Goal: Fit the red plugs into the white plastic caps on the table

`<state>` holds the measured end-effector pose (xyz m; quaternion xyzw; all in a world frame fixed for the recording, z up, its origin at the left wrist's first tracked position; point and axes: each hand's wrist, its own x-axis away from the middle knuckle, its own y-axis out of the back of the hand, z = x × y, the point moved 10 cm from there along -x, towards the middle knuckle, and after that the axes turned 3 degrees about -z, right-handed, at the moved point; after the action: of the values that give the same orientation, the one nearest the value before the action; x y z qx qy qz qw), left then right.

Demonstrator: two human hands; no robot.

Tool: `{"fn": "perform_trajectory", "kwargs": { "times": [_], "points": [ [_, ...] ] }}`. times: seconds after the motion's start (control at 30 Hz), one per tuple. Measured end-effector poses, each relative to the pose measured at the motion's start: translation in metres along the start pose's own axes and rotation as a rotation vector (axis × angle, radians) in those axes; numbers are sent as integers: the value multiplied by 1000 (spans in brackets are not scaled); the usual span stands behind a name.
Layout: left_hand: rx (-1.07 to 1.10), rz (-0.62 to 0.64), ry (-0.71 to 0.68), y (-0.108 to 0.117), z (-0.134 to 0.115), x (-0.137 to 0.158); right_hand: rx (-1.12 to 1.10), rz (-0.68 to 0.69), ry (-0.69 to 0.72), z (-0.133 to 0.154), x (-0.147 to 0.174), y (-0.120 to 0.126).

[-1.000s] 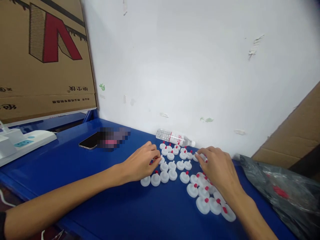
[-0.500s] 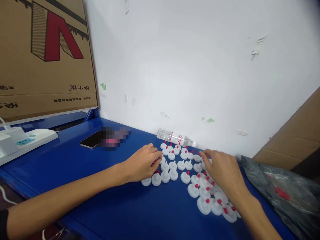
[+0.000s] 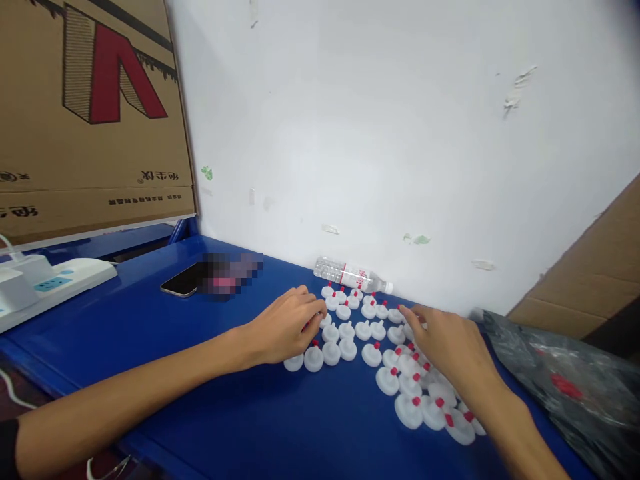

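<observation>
My left hand is curled over the left side of a group of white plastic discs with short nozzles. A bit of red shows between its closed fingers, apparently a small red cap. My right hand reaches over the right-hand cluster. Its fingertips are pinched at the red cap on a white disc in the back row. Several discs wear red caps, like the one at the front. Others in the middle rows, such as this bare-nozzled disc, have none. My right hand and forearm hide part of the cluster.
A clear bottle lies against the white wall. A phone and a blurred patch are on the blue table at left, near a white power strip. A dark plastic bag lies at right, by cardboard.
My right hand has shifted very slightly, its fingertips still at the same capped disc. My left hand stays almost where it was, and the discs keep their places.
</observation>
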<state>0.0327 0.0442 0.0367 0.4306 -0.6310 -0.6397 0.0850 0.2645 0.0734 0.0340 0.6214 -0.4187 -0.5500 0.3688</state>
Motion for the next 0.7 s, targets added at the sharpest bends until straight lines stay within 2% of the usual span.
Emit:
{"fn": "perform_trajectory", "kwargs": {
  "times": [0.33,0.47,0.53,0.6,0.7],
  "points": [
    [14,12,8,-3,0,1,19,127,30,9,4,-13],
    [20,12,11,-3,0,0,21,127,-17,5,3,-7],
    [22,2,7,-2,1,0,-2,78,-67,0,2,1],
    [29,-4,3,-2,1,0,-59,-28,-104,-2,1,15],
    [56,-24,2,1,-1,1,-211,-245,-45,6,3,39]
  ]
}}
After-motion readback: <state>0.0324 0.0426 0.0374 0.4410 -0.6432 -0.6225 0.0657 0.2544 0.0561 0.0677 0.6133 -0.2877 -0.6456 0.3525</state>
